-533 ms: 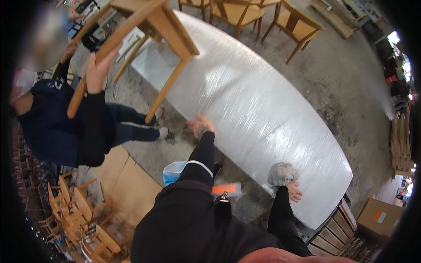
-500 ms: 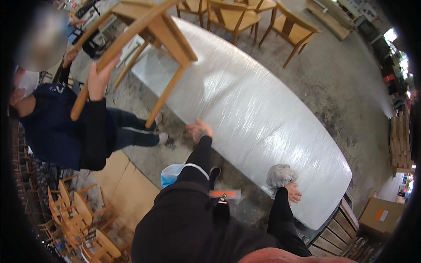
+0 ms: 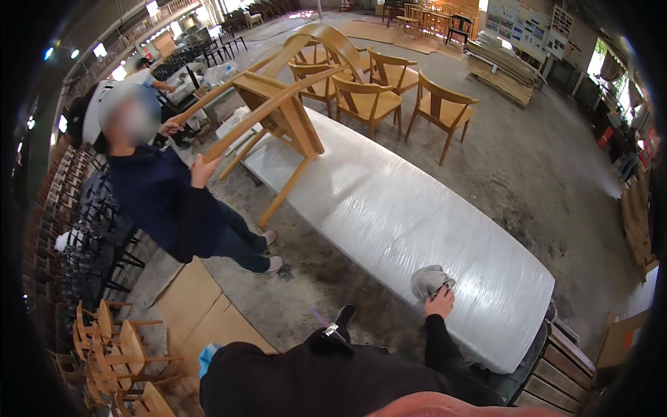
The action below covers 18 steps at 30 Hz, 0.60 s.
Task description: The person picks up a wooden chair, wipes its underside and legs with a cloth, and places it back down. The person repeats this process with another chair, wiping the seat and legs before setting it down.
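Observation:
A long table covered in shiny clear plastic film [image 3: 389, 208] stretches diagonally before me. On its near part lies a bundled grey cloth [image 3: 426, 281], with something dark at its edge. My right hand [image 3: 439, 303] has its fingers curled round the near edge of this bundle. My left hand is out of the picture; a blue face mask [image 3: 207, 358] hangs by my left side. Across the left side of the table, a co-worker [image 3: 160, 194] in dark clothes grips a wooden armchair [image 3: 278, 118] by two legs, tipped over above the table's far end.
Several wooden armchairs [image 3: 368, 104] stand beyond the table. Stacked boards [image 3: 504, 73] lie at the far right. More chairs [image 3: 125, 347] crowd the lower left beside flat cardboard [image 3: 208, 309] on the floor. A slatted wooden pallet [image 3: 556, 375] sits by the table's near right end.
My left hand has left the picture. My right hand has moved onto the cloth bundle and curled round it. The view has tilted up; the co-worker still holds the chair.

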Available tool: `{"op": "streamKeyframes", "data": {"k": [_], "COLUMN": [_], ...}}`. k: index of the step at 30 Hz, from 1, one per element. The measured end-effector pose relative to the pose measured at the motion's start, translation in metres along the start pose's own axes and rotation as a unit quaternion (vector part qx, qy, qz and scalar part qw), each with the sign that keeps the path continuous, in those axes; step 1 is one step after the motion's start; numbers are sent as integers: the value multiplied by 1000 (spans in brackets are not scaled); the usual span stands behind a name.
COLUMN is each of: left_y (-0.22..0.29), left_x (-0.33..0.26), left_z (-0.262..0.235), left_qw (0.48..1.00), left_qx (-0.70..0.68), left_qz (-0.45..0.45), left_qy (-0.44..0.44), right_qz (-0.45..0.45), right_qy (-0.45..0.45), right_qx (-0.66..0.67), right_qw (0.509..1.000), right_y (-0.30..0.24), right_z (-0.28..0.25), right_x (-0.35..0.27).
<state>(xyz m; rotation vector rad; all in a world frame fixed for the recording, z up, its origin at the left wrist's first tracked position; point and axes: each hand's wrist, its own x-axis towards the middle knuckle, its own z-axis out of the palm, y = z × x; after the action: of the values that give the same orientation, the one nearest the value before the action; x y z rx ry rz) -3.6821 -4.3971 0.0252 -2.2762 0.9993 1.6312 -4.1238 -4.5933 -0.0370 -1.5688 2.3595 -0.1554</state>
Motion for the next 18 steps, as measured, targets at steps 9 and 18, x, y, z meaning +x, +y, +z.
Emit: {"op": "streamKeyframes", "data": {"k": [9, 18], "left_y": [-35, -9], "left_x": [-81, -87], "left_z": [97, 122], "left_qw": [991, 973], "left_qx": [-129, -201], "left_qz": [40, 113], "left_qy": [16, -21], "right_qz": [80, 51], "right_qy": [-121, -366], "right_qx": [485, 729], "right_qw": [863, 576], "right_y": [105, 156], "right_z": [-9, -103], "right_x": [6, -172]}}
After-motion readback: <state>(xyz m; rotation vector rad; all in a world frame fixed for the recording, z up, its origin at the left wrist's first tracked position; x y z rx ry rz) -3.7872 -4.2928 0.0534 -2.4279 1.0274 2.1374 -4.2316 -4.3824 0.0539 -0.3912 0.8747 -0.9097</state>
